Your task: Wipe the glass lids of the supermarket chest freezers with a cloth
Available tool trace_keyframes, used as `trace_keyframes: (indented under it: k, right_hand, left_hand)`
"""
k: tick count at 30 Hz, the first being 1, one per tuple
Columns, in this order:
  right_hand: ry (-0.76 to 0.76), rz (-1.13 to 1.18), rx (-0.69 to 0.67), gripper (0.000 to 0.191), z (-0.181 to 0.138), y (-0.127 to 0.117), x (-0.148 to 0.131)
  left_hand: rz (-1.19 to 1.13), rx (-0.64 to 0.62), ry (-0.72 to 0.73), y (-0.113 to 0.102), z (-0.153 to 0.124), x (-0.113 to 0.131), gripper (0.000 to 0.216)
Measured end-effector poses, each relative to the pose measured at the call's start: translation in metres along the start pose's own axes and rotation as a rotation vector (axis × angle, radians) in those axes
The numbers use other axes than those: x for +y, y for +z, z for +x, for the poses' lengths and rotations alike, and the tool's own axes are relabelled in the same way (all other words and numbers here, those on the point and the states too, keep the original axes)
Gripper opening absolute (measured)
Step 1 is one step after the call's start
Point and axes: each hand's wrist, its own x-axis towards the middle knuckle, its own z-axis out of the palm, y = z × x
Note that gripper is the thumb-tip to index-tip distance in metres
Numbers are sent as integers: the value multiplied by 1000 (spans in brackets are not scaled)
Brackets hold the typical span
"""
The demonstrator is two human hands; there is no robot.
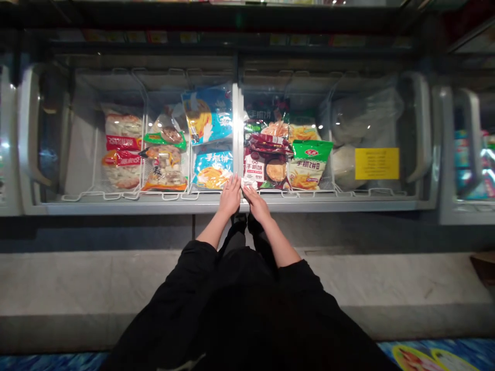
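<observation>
My left hand (230, 196) lies flat on the freezer's front edge, left of the middle divider (238, 139), its fingers stretched forward. Close beside it, my right hand (257, 203) presses its fingers onto a crumpled white cloth (249, 183) at the foot of the divider. Whether this is cloth or tissue is hard to make out. Beneath the glass near my left hand are blue bags of frozen food (212, 167). Dark red bags (266, 167) lie beyond my right hand, with a green-and-white bag (311, 164) to their right.
White wire dividers (144, 103) part the bags inside the chest freezer. Red-labelled bags (122, 170) sit at left. A yellow notice (377, 164) is on the right glass. Grey handles (33, 129) rise at both ends. A pale ledge (96, 281) runs below.
</observation>
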Motion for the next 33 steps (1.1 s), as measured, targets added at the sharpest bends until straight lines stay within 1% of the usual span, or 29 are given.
trace_keyframes:
  k: [2,4,6,8,10,13,15,17,19,22,24,27,29,31,33]
  right_hand:
    - [3,-7,-3,58,-11,-12,7]
    - [65,-45,51,60,-27,-23,20]
    - [140,-86,108,61,-43,-29,31]
    - [169,-105,119,63,-54,-29,36]
    - [145,-98,89,65,-54,-23,31]
    - [78,-67,30,64,-45,-12,17]
    - [43,-44,5,62,-43,-12,14]
    - [40,-32,10,63,-51,-21,23]
    - [65,-36,35,66,-67,-37,42]
    - [119,-53,76,66,-91,-61,73]
    - [131,-58,85,63,-96,-67,82]
    - [96,-47,59,57,-92,-63,76]
    - [59,-32,30,53,-91,-59,70]
    - [37,-20,8,51,-99,-64,71]
    - [49,-16,14,52,-114,-77,81]
  left_hand:
    - [2,-30,34,-5,1,-6,43]
    - [6,-50,45,-8,3,-8,42]
    - [10,-64,47,-8,2,-5,42]
    - [13,-78,40,-5,-2,4,42]
    - [17,-93,31,-2,-9,17,43]
    - [33,-103,8,2,-23,33,44]
    - [48,-99,-11,1,-32,39,44]
    - [61,-96,-25,0,-39,44,44]
    - [65,-96,-28,-1,-42,51,44]
    - [49,-108,-1,5,-38,72,46]
    - [34,-123,33,13,-32,93,47]
    - [21,-145,78,24,-23,125,47]
    - [21,-159,94,28,-19,140,50]
    - [23,-184,102,29,-18,147,54]
    - [25,-215,105,30,-20,148,57]
